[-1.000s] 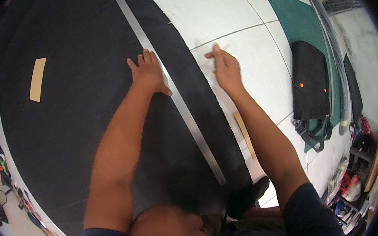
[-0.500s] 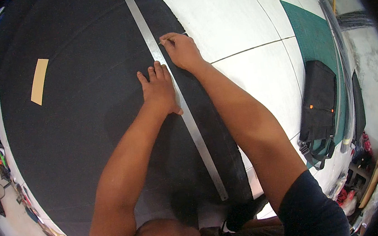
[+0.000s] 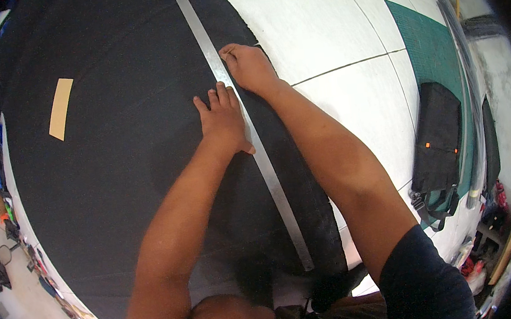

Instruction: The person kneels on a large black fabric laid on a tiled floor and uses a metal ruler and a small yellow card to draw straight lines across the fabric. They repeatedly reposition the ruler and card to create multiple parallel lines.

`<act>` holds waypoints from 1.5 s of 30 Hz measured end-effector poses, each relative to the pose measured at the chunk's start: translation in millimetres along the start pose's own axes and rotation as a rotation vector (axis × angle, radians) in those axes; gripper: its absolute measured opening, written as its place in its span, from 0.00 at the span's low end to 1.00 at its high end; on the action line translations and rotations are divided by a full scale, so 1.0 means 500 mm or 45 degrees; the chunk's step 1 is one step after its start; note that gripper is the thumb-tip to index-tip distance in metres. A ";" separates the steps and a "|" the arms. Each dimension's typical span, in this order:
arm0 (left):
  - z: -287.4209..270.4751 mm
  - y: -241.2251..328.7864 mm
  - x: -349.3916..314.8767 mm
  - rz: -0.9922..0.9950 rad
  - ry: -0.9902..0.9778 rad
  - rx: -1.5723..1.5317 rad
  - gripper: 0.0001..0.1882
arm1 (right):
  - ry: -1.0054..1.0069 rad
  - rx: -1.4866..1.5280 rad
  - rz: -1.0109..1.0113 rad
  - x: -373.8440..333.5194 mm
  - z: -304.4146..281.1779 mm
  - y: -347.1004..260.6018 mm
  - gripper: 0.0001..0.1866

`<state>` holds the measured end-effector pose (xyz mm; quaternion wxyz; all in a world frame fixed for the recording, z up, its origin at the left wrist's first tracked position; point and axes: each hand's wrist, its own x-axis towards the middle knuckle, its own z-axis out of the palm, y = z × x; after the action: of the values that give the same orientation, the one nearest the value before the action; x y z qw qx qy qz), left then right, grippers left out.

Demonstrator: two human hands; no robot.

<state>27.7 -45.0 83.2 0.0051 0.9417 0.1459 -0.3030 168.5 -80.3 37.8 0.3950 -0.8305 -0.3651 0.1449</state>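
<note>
- the left hand [image 3: 222,122] lies palm down on the black cloth [image 3: 117,191], its fingers spread wide, its thumb side over the metal ruler [image 3: 280,197]
- the right hand [image 3: 250,68] is further up, just right of the ruler, fingers bent in narrow toward the thumb; i cannot tell whether they pinch something small
- the ruler lies flat on the cloth, long and silvery, slanting from the top edge of the view down toward the person, near the cloth's right edge
- the cloth covers much of the white tiled floor [image 3: 334,22]
- a tan strip [image 3: 61,110] lies on the cloth, well apart from the left hand
- at the right, a black bag [image 3: 438,136] with two orange marks rests partly on a green mat [image 3: 419,36]
</note>
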 end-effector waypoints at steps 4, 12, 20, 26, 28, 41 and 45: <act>0.001 0.004 0.002 0.002 0.012 -0.017 0.82 | -0.031 -0.065 -0.091 0.002 0.002 0.012 0.14; 0.008 -0.006 -0.008 -0.025 0.033 -0.075 0.80 | -0.180 -0.212 -0.299 -0.230 -0.037 0.023 0.11; 0.011 0.005 -0.009 -0.040 0.043 -0.046 0.81 | -0.302 -0.190 -0.268 -0.653 -0.108 0.023 0.10; 0.014 0.001 -0.005 -0.034 0.070 -0.043 0.81 | -0.386 -0.107 -0.170 -0.788 -0.125 0.043 0.15; 0.011 0.004 -0.003 -0.040 0.059 -0.042 0.82 | -0.387 -0.083 -0.154 -0.794 -0.126 0.041 0.15; 0.013 -0.001 -0.003 -0.028 0.058 -0.066 0.82 | -0.425 -0.102 -0.224 -0.798 -0.132 0.040 0.11; 0.012 -0.004 -0.001 -0.026 0.065 -0.055 0.81 | -0.369 -0.123 -0.258 -0.750 -0.118 0.044 0.10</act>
<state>23.2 -43.9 78.9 0.0186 0.9472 0.1622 -0.2758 -48.9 -392.5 41.3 0.3103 -0.7779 -0.5066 0.2048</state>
